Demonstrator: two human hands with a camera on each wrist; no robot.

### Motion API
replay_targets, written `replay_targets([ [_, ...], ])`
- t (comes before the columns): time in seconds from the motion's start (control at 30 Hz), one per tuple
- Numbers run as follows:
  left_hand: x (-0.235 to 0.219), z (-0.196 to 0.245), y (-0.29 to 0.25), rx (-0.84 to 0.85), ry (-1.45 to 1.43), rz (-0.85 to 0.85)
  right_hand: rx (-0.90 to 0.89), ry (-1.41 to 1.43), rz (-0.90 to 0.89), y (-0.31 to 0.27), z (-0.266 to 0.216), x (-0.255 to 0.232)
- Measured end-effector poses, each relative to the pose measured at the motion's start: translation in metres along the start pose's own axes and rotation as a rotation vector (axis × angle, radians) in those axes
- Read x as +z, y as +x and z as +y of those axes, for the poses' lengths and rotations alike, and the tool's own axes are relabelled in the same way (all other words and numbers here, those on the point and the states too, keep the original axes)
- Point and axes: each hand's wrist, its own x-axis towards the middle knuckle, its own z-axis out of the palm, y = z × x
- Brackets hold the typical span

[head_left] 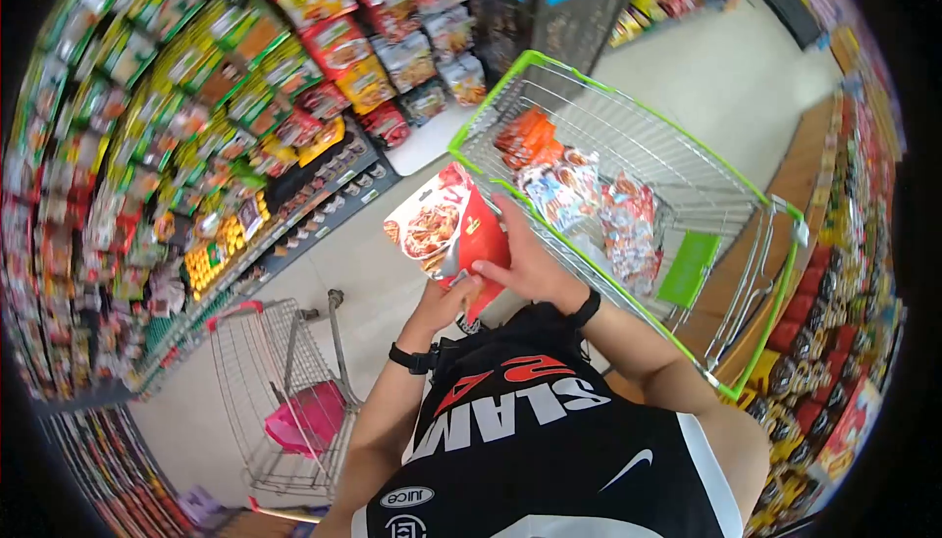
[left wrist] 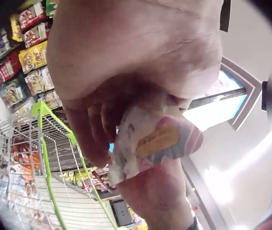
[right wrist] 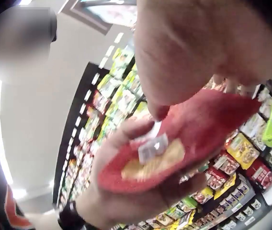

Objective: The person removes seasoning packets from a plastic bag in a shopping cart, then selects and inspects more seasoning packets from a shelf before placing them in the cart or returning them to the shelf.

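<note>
A red food packet (head_left: 481, 239) with a picture of a dish on its front is held up before the person's chest. The left hand (head_left: 442, 305) grips its lower end, thumb lying on the packet. Along its right side, the right hand (head_left: 535, 258) holds it, with the thumb across the front. In the left wrist view, the packet's pale underside (left wrist: 160, 139) shows between the two hands. The right wrist view shows the packet's red bottom (right wrist: 193, 129) with a tan patch and a small greyish piece, the left hand (right wrist: 112, 191) around the near end.
A green-rimmed shopping cart (head_left: 613, 111) stands close by the right arm, holding several orange, white and red packets (head_left: 564, 190). At lower left is a red-handled cart (head_left: 235, 361) with a pink bag (head_left: 309, 418). Packed shelves (head_left: 196, 97) line the left; more goods (head_left: 824, 342) stand at right.
</note>
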Motion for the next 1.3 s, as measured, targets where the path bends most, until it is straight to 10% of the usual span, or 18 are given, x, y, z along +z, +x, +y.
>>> replay_targets([
  [0.23, -0.034, -0.020, -0.052, 0.437, -0.192, -0.197, -0.201, 0.184, -0.323, 0.021, -0.029, 0.069],
  [0.5, -0.021, 0.041, -0.085, 0.662, 0.499, 0.587, 0.208, 1.585, -0.627, 0.024, -0.014, 0.081],
  [0.63, -0.021, 0.045, -0.080, 0.684, 0.289, 0.698, 0.364, 1.597, -0.417, 0.014, -0.038, 0.068],
  [0.87, -0.017, 0.072, -0.074, 0.760, 0.437, 0.648, 0.072, 1.390, -0.574, 0.011, -0.005, 0.055],
  [0.93, -0.007, 0.067, -0.067, 0.606, -0.119, 0.459, 0.256, 1.578, -0.365, 0.013, -0.046, 0.052],
  [1.3, -0.027, 0.082, -0.068, 0.348, 0.111, 0.399, 0.408, 1.124, -0.340, 0.051, -0.051, 0.018],
])
